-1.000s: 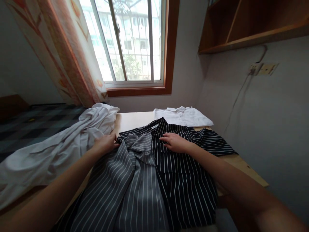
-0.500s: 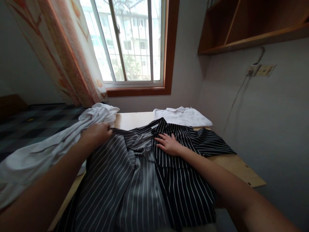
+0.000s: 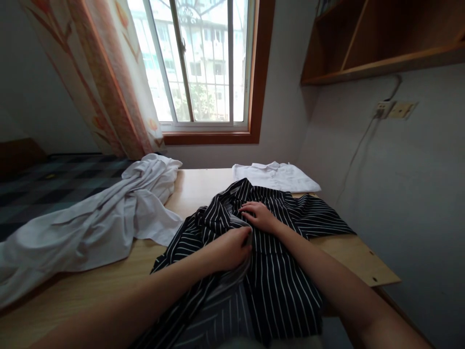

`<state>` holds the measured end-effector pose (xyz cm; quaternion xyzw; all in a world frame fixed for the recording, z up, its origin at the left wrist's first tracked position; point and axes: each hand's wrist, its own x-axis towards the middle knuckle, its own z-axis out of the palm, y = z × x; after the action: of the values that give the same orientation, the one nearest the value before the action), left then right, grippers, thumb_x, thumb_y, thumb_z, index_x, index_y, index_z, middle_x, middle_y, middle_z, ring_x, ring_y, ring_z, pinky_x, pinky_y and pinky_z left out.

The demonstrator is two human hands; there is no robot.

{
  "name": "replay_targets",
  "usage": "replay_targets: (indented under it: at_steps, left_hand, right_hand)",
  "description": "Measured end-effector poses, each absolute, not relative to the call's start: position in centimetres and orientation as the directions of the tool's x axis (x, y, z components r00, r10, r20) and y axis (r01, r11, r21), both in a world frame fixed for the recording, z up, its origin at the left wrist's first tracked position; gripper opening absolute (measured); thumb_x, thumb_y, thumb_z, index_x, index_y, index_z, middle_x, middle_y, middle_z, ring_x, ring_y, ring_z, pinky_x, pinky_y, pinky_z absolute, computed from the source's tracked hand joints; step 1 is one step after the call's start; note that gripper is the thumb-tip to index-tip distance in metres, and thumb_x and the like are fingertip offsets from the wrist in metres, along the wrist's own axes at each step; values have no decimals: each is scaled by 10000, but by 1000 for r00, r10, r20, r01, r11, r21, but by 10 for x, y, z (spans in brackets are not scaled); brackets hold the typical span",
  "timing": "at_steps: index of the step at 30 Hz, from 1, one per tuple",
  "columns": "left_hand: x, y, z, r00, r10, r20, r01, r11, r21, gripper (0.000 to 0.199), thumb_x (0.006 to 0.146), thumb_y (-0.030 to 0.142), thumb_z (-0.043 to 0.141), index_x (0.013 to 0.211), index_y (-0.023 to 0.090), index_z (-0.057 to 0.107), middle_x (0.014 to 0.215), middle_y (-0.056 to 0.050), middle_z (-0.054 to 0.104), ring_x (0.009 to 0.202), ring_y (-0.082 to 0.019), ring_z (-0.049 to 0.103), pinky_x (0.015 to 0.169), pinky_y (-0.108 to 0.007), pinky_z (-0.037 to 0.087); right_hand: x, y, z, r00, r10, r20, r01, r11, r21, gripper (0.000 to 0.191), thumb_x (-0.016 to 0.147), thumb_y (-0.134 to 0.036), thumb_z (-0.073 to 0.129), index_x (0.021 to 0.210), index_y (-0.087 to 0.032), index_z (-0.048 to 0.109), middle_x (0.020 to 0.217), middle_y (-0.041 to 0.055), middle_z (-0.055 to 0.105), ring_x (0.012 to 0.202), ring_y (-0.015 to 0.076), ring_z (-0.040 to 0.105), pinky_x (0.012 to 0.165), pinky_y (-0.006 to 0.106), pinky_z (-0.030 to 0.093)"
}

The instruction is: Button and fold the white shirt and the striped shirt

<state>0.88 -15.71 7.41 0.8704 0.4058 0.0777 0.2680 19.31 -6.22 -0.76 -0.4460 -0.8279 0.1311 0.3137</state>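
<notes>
A black shirt with white stripes [image 3: 281, 271] lies spread on the wooden table, its collar pointing toward the window and one sleeve stretched out to the right. My left hand [image 3: 234, 248] is closed on the shirt's front edge near the middle, and the greyer inner side shows beneath it. Just beyond it, my right hand [image 3: 259, 216] rests on the shirt below the collar, fingers stretched out and lightly bent. The two hands are close together but apart. The left part of the shirt is bunched and partly hidden by my left forearm.
A crumpled white garment [image 3: 105, 228] hangs over the left side of the table [image 3: 203, 182]. At the far edge lies a folded white shirt [image 3: 276, 176]. Beyond are a window [image 3: 203, 63], a curtain [image 3: 98, 72] and, at right, a wall shelf [image 3: 385, 62] above a socket [image 3: 402, 109].
My left hand has carried the striped shirt's left front panel rightward to the middle, turning its dark outer side up. My right hand stays in nearly the same place, fingers drawn in slightly.
</notes>
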Motion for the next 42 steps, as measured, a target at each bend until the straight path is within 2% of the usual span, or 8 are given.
replay_targets:
  at_steps: [5,11,17,21,25,29,35,42]
  left_hand:
    - [12,-182,74,706,682,-189,606,-445,659,594,856,381,569,1391,136,488,1378,-165,555,1152,-275,604,1021,-421,471]
    - [-2,-214,91,795,595,-119,505,-540,673,570,864,298,598,1415,196,494,1496,-129,448,1255,-282,545,1054,-412,457]
    - [-8,-231,106,907,379,-184,390,-590,708,346,893,251,579,1232,229,648,1276,-72,635,876,-145,691,776,-243,553]
    - [-21,-182,100,853,521,-37,488,-770,412,254,926,182,482,996,222,724,946,-24,738,860,-165,678,836,-302,533]
    - [-45,-99,85,734,637,236,638,-766,84,399,850,67,460,1158,202,674,1205,-66,690,1150,-233,585,1033,-444,438]
    - [-61,-48,74,786,592,180,591,-804,67,572,756,70,519,1293,249,604,1327,-42,627,1333,-232,450,1121,-443,348]
    - [-68,-11,78,839,538,89,543,-837,-60,216,833,274,567,978,290,726,1052,-7,724,1168,-212,547,1182,-472,158]
    - [-65,31,98,729,679,82,680,-707,-193,245,854,299,507,966,270,722,984,-35,735,1061,-219,555,1110,-472,217]
  right_hand:
    - [196,-69,5,-426,777,463,507,629,-589,301,957,-453,541,968,-232,746,1035,49,736,1101,212,624,1000,390,445]
    - [185,-78,6,-564,744,357,569,664,-485,257,799,-456,756,926,-235,722,1167,55,670,1127,242,584,1044,502,358]
    - [184,-74,-1,-566,742,359,563,666,-489,70,877,-286,694,903,-222,710,1135,55,670,1094,216,597,1024,486,365]
    - [185,-73,-4,-556,736,386,553,675,-489,67,883,-289,687,905,-234,717,1136,50,673,1104,217,594,1025,482,366]
    - [183,-73,-6,-550,735,396,551,676,-489,58,886,-280,685,912,-237,715,1125,40,677,1087,207,601,1026,485,365]
    - [182,-75,-2,-544,745,386,562,665,-491,43,891,-247,673,904,-227,708,1121,39,683,1073,198,609,1026,480,368]
    - [181,-77,2,-538,763,358,594,645,-481,124,922,-280,621,1006,-250,706,1166,49,676,1135,214,595,1067,512,350]
    - [190,-70,-5,-469,826,312,727,562,-394,458,927,-387,601,1357,-233,570,1424,125,529,1375,283,417,1139,527,309]
